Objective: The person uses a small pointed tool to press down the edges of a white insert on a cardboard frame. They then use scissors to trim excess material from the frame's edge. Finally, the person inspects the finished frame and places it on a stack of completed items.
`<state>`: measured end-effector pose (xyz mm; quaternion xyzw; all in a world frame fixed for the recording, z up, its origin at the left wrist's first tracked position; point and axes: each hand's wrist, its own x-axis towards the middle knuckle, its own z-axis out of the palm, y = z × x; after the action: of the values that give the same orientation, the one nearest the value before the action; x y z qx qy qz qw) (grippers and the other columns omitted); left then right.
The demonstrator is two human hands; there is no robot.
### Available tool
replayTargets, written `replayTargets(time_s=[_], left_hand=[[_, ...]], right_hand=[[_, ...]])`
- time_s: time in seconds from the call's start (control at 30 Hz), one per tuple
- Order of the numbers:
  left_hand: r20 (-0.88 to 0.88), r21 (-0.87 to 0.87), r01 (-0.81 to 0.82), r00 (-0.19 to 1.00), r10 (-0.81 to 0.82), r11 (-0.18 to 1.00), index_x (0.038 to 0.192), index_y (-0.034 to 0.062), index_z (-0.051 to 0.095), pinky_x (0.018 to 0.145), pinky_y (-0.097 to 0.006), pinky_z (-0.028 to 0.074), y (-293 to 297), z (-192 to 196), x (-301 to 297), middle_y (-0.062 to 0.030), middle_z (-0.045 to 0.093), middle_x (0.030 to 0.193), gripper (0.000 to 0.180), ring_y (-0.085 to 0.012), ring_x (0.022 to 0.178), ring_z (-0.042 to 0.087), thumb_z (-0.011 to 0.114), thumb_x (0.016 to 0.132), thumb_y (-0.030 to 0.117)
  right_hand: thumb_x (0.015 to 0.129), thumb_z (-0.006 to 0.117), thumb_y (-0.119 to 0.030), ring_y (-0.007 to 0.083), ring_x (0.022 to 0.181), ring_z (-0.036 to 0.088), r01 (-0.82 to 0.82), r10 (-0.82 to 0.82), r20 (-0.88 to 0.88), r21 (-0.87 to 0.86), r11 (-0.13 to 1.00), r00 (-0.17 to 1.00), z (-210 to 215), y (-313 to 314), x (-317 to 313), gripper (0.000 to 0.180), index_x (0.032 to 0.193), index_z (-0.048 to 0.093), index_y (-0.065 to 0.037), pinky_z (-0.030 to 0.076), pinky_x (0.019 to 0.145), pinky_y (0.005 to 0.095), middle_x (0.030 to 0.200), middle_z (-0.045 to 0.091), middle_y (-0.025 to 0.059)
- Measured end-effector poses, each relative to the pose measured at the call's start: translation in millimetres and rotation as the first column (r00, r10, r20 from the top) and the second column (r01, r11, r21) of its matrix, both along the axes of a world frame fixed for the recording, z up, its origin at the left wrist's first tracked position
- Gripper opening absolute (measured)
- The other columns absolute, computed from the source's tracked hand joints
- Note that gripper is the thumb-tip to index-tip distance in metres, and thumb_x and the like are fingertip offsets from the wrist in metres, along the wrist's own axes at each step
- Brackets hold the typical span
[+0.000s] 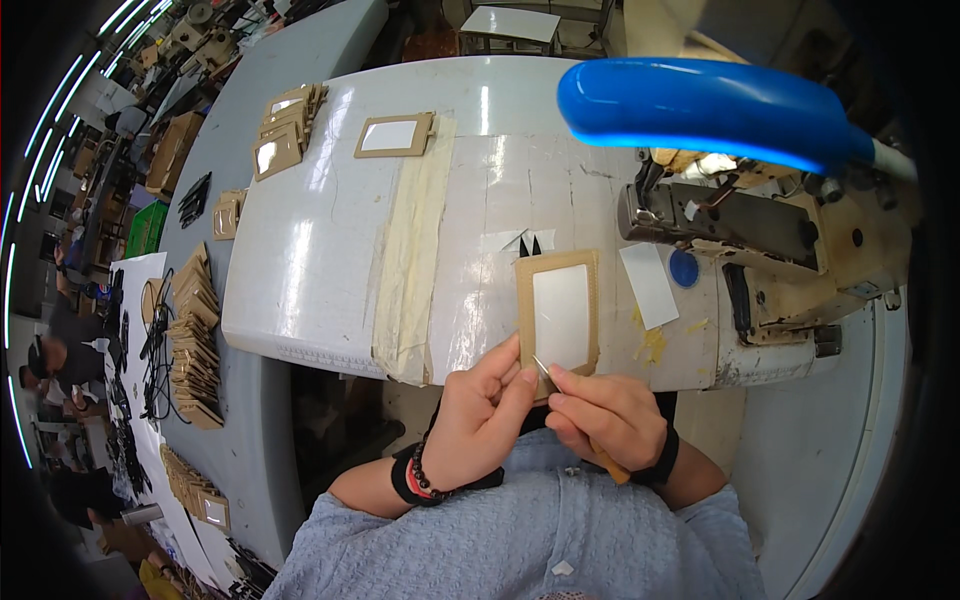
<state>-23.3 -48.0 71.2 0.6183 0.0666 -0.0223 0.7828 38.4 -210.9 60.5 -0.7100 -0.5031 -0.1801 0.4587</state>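
A tan rectangular frame with a clear window is held at the near edge of the white work table, its lower end raised off the surface and its upper end lying toward the sewing machine. The lower left corner of the frame is pinched between thumb and fingers of the left hand, on whose wrist a dark bead bracelet is worn. A thin metal tool with a wooden handle is gripped in the closed right hand, and its tip is set against the lower edge of the frame, just beside the left thumb. A second tan frame lies flat at the far side of the table, well apart, and a stack of further frames is placed to its left. A blue lamp shade is positioned above the machine.
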Motion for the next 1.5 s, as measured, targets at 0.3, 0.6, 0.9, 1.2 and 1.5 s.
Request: replayTargets(time_s=[0.3, 0.6, 0.9, 1.2, 1.5], left_hand=[[0.107, 0.486, 0.053, 0.987, -0.119, 0.873, 0.137, -0.0020, 0.041, 0.057, -0.024, 0.045, 5, -2, -2, -0.0101, 0.057, 0.067, 0.046, -0.0070, 0.060, 0.053, 0.048, 0.092, 0.000], [-0.040, 0.052, 0.054, 0.998, -0.052, 0.997, 0.137, -0.0044, 0.038, 0.071, -0.024, 0.052, 0, -7, 3, -0.0094, 0.064, 0.098, 0.041, -0.0107, 0.084, 0.061, 0.040, 0.097, 0.004], [-0.120, -0.188, 0.116, 0.983, -0.140, 0.975, 0.136, -0.0064, 0.035, 0.091, -0.028, 0.050, 2, 5, 11, -0.0125, 0.055, 0.122, 0.038, -0.0140, 0.108, 0.056, 0.035, 0.101, 0.008], [-0.011, -0.070, 0.086, 0.996, -0.087, 0.994, 0.135, -0.0052, 0.040, 0.087, -0.026, 0.049, -4, 9, 10, -0.0107, 0.061, 0.111, 0.037, -0.0116, 0.101, 0.057, 0.037, 0.100, 0.006], [-0.141, 0.311, 0.272, 0.961, -0.239, 0.911, 0.133, -0.0057, 0.044, 0.088, -0.027, 0.050, 4, 4, 3, -0.0126, 0.060, 0.115, 0.036, -0.0139, 0.100, 0.060, 0.039, 0.099, 0.004]], right_hand=[[0.095, 0.052, -0.013, 0.0107, 0.044, 0.055, -0.025, 0.205, -0.946, 0.206, 0.978, 0.252, 21, -8, 27, 0.030, 0.076, 0.063, 0.007, 0.044, 0.042, 0.0221, 0.069, 0.066, 0.0115], [0.095, 0.052, -0.010, 0.0098, 0.050, 0.057, -0.022, 0.331, -0.822, 0.362, 0.932, 0.463, -6, -5, 15, 0.021, 0.083, 0.061, 0.005, 0.046, 0.047, 0.0231, 0.088, 0.065, 0.0172], [0.077, 0.075, -0.019, 0.0129, 0.059, 0.059, -0.067, 0.061, 0.304, 0.008, 0.998, 0.951, -15, 2, 18, 0.022, 0.088, 0.064, -0.003, 0.047, 0.051, 0.0232, 0.095, 0.065, 0.0085], [0.080, 0.072, -0.013, 0.0140, 0.056, 0.058, -0.045, 0.113, -0.287, 0.235, 0.971, 0.951, -8, -5, 24, 0.011, 0.083, 0.067, -0.003, 0.045, 0.050, 0.0217, 0.078, 0.066, 0.0079], [0.096, 0.049, -0.023, 0.0048, 0.037, 0.036, -0.071, 0.156, -0.988, 0.155, 0.985, 0.003, 9, -15, 45, 0.037, 0.074, 0.064, 0.003, 0.028, 0.036, 0.0190, 0.054, 0.057, 0.0074]])
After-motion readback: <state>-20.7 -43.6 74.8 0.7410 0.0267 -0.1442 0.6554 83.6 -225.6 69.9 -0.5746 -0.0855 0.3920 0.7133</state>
